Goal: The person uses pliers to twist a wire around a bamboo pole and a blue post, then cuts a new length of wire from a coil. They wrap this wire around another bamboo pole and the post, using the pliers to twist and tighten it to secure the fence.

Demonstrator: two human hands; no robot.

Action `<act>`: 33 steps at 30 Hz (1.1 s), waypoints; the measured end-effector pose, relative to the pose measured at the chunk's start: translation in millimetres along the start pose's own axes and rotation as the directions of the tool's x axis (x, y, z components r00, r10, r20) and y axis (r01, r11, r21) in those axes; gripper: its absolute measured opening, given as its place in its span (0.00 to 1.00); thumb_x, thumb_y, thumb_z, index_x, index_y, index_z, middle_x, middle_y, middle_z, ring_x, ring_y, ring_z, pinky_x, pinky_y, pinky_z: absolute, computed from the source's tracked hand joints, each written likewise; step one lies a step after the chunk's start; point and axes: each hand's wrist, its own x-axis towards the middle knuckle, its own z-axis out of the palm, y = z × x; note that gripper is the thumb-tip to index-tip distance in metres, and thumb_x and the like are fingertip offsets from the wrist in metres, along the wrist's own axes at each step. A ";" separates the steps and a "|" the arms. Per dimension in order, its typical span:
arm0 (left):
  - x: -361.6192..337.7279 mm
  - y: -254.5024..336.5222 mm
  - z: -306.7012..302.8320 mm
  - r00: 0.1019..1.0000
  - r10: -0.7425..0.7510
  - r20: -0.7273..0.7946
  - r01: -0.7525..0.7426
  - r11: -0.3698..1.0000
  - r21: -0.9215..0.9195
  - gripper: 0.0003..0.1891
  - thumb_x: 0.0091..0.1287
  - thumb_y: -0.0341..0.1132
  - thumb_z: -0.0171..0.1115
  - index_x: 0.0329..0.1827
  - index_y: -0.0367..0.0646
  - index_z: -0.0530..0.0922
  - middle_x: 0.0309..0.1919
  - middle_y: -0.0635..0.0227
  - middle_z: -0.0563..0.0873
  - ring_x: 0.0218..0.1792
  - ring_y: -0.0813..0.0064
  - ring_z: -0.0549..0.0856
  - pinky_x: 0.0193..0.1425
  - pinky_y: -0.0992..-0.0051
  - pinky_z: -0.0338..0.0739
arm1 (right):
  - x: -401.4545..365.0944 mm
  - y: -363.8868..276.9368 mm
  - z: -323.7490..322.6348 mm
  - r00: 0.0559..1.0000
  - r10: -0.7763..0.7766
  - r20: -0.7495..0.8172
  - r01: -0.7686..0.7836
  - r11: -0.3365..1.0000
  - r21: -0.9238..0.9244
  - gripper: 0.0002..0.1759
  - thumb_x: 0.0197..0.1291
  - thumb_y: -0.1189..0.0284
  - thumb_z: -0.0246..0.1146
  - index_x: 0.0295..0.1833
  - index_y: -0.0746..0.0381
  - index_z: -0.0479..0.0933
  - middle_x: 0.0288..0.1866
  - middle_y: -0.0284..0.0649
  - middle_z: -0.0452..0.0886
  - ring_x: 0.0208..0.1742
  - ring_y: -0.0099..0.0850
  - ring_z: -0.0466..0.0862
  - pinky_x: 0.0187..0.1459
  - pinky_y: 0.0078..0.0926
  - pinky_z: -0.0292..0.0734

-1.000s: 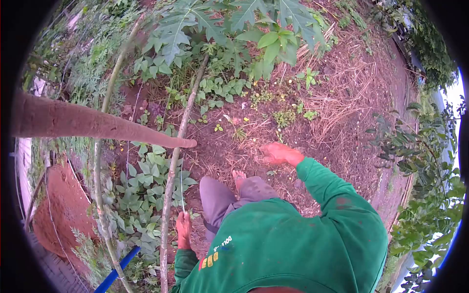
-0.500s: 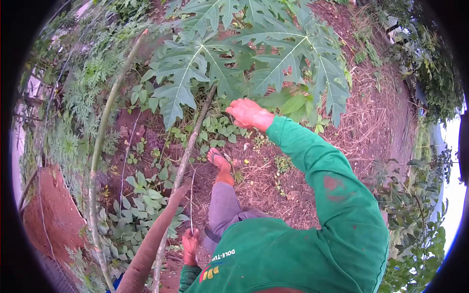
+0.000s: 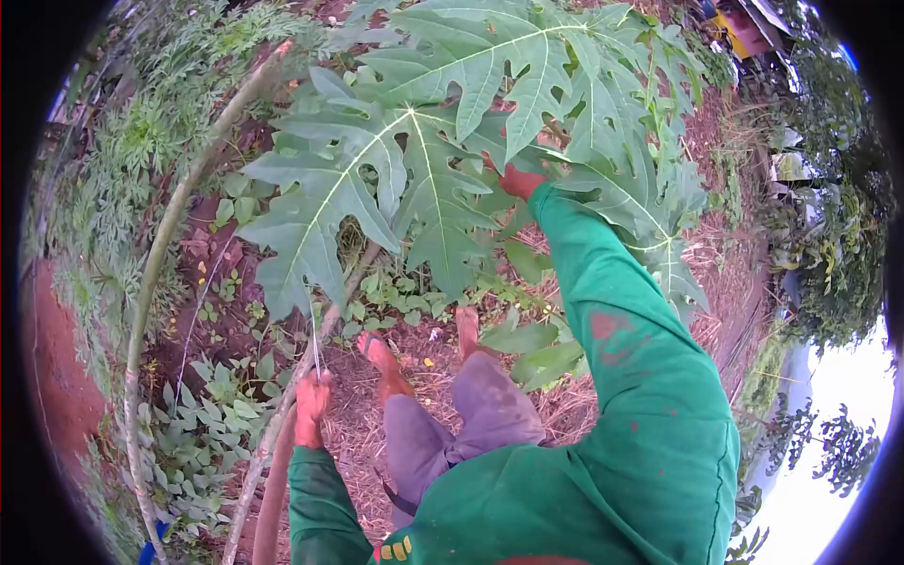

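Low at left, my left hand [image 3: 313, 407] is closed around the base of a thin, slightly curved metal blade [image 3: 316, 348] that points upward. The blade's tip lies close to the edge of a big lobed papaya leaf [image 3: 325, 198]. Beside this hand runs a slanting grey-brown stem [image 3: 273, 433]. My right hand [image 3: 521, 181] reaches in among the papaya leaves [image 3: 541, 56] at upper middle. Leaf parts cover most of its fingers, so their grip is hidden.
A pale curved stem [image 3: 155, 273] rises on the left. Leafy ground plants [image 3: 202, 414] grow below it. Dry straw and soil [image 3: 363, 471] lie around my feet [image 3: 384, 363]. Dark bushes [image 3: 829, 226] stand at right, with a yellow and red object [image 3: 739, 33] at the top.
My right hand has moved up and right, in among the leaves. My left hand has risen leftward with the blade. The papaya leaves now look larger, and a second foot shows.
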 end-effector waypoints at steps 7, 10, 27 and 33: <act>138.9 81.2 52.1 0.993 0.117 -0.016 -0.108 0.954 0.278 0.18 0.69 0.45 0.54 0.53 0.45 0.80 0.40 0.42 0.83 0.45 0.41 0.82 0.51 0.52 0.76 | 69.0 114.8 18.0 0.964 -0.057 -0.259 -0.005 0.972 -0.235 0.42 0.59 0.71 0.58 0.76 0.30 0.54 0.82 0.25 0.41 0.71 0.57 0.64 0.71 0.49 0.62; 212.0 50.5 115.4 0.980 0.173 -0.094 -0.128 0.921 0.367 0.17 0.71 0.44 0.52 0.51 0.40 0.79 0.46 0.44 0.82 0.51 0.43 0.79 0.56 0.52 0.74 | 77.1 144.2 31.7 0.969 -0.043 -0.245 0.005 0.988 -0.152 0.45 0.54 0.66 0.67 0.75 0.27 0.55 0.83 0.29 0.39 0.69 0.63 0.65 0.68 0.65 0.62; 310.8 25.3 157.0 0.993 -0.110 -0.035 0.113 0.877 0.467 0.24 0.76 0.50 0.37 0.70 0.54 0.63 0.47 0.39 0.82 0.50 0.39 0.80 0.55 0.48 0.74 | 105.1 232.7 145.1 0.957 -0.045 -0.286 0.060 0.997 0.044 0.54 0.41 0.63 0.76 0.74 0.29 0.57 0.82 0.42 0.38 0.63 0.52 0.73 0.62 0.64 0.65; 272.7 82.1 126.7 0.994 -0.003 -0.110 0.054 0.882 0.467 0.25 0.73 0.54 0.46 0.61 0.45 0.71 0.40 0.39 0.83 0.45 0.38 0.82 0.49 0.47 0.75 | 110.1 241.7 152.9 0.971 -0.018 -0.240 0.044 0.994 0.102 0.56 0.39 0.65 0.77 0.75 0.29 0.56 0.82 0.40 0.40 0.63 0.52 0.73 0.61 0.58 0.68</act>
